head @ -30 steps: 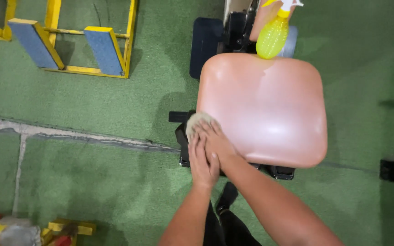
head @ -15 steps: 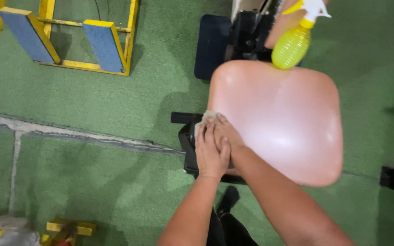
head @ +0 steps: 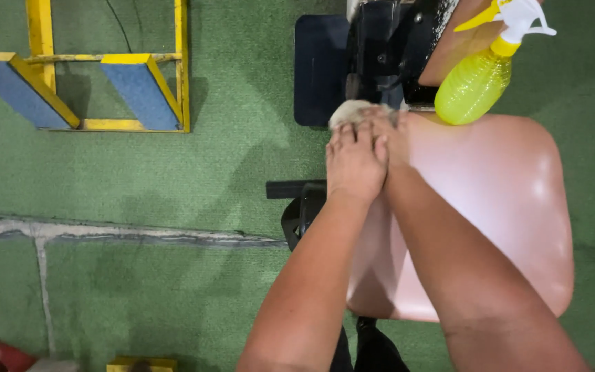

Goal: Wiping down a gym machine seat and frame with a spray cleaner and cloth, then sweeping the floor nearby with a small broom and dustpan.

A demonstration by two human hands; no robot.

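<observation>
— What covers the ground here?

— A green, carpet-like turf floor [head: 139,289] runs across the whole view; a pale, cracked concrete seam [head: 125,233] crosses it from the left edge toward the middle, with a thinner branch dropping toward the bottom.

— And upper left?

— A yellow metal frame [head: 182,65] lies on the turf; two slanted blue-faced pads [head: 136,86] sit inside it, side by side.

— Anything else?

— A dark blue rectangular mat [head: 319,69] lies at the top centre; a red object [head: 12,356] and a yellow block [head: 142,364] peek in at the bottom left; the light is soft, throwing blurred shadows on the turf.
</observation>
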